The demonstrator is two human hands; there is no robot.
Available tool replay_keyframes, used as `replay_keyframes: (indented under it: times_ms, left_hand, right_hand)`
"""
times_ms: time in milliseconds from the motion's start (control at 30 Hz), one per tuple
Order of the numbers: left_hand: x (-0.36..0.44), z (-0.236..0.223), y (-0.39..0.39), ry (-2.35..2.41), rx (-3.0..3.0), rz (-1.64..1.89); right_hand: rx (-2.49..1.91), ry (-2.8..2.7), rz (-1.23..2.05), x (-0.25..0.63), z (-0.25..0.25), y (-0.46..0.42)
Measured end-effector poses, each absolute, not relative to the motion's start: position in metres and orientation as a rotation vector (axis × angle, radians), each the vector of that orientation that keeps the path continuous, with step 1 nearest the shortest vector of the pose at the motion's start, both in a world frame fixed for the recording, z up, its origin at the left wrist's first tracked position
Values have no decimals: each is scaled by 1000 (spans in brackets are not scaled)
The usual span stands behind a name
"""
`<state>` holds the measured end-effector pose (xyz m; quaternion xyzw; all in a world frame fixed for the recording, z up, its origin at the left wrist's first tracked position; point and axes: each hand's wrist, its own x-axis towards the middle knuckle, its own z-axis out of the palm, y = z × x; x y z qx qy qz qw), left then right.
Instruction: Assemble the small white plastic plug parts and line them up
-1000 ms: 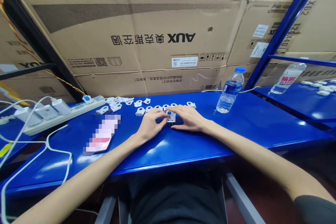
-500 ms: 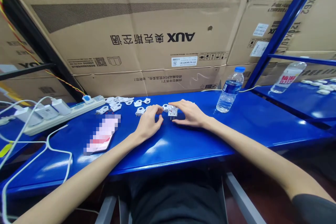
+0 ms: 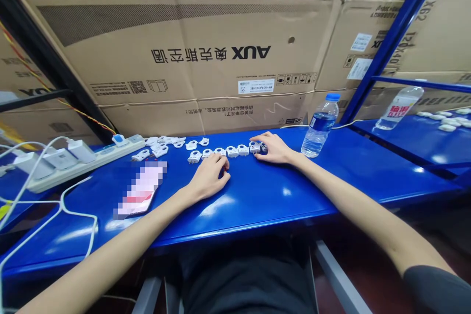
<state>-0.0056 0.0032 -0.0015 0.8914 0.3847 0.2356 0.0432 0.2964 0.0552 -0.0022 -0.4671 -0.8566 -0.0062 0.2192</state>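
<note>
Backdrop: large brown corrugated cardboard boxes (image 3: 191, 49) fill the far side, printed with "AUX" and other lettering upside down; a blue metal rack post (image 3: 390, 44) slants up at the right.
Surface: glossy blue painted metal surface (image 3: 257, 196), smooth, with light glare on it and a rounded near edge.
Far left: a long white plastic power strip (image 3: 73, 159) carries boxy white chargers, and thin white cables (image 3: 73, 201) loop from it across the surface.
Left of centre: a flat phone (image 3: 142, 191) lies face up, its screen blurred.
Loose pieces: small white plastic parts (image 3: 164, 143) with ring-shaped ends lie scattered just beyond the phone.
Left hand: the left hand (image 3: 209, 176) rests on the surface, fingers curled inward into a loose fist; whether it grips anything I cannot tell.
Row: a line of white plastic clips (image 3: 224, 152) sits at the far middle of the surface, just beyond the left hand, each rounded with a hole.
Right hand: the right hand (image 3: 273, 148) lies palm down, fingers spread, fingertips touching the rightmost clip (image 3: 254, 146) of the row.
Right: a clear ribbed water bottle (image 3: 319, 125) with a blue cap stands upright near the right hand.
Far right: a second bottle (image 3: 399, 107) lies on a neighbouring blue shelf (image 3: 412, 142) beside more white pieces.
</note>
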Motion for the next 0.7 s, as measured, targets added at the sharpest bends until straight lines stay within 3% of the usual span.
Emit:
replay_keyframes:
  times_ms: [700]
  left_hand:
    - [-8,-2,6,1066,2627,948]
  right_hand:
    - [-1177,-2443,-50,266,-8,52]
